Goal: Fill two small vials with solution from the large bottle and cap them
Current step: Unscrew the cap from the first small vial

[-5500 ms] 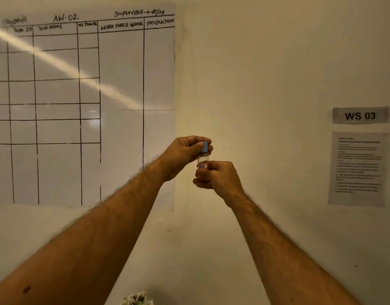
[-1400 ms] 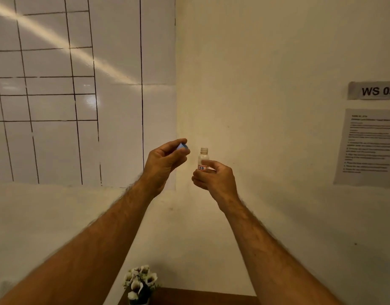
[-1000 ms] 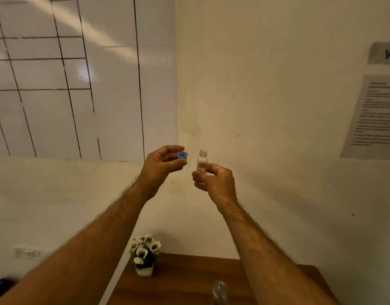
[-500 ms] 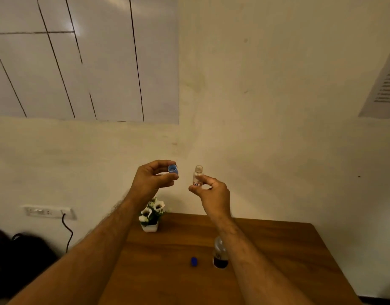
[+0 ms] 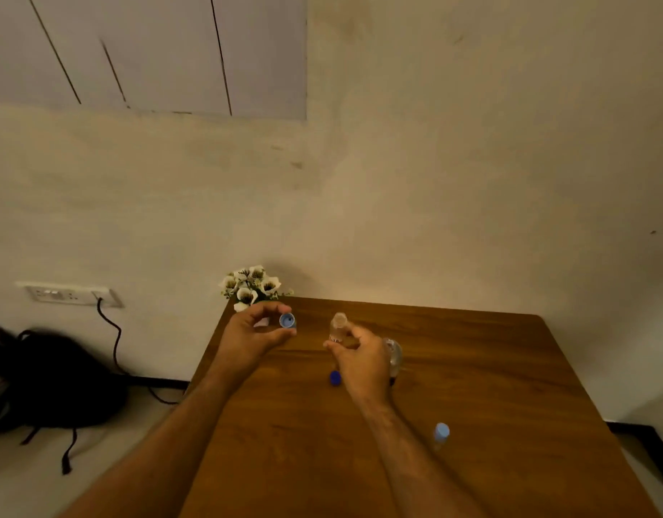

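A small pot of white flowers point(image 5: 252, 286) stands at the far left corner of the wooden counter point(image 5: 472, 368). On the wall to the left, a switch plate point(image 5: 70, 294) trails a black cable point(image 5: 113, 342) toward a dark bag point(image 5: 42, 386) (blurred) on the floor. A ruled whiteboard point(image 5: 154, 50) hangs above.

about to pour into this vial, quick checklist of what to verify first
1. Vial uncapped: ok, open neck, held in right hand.
2. Its cap secured: ok, pinched in left hand.
3. Large bottle open: cannot tell, hidden behind the right hand; a dark blue cap lies on the table.
4. A hand free to pour: not ok, both occupied.
5. Second vial capped: ok, light blue cap on.
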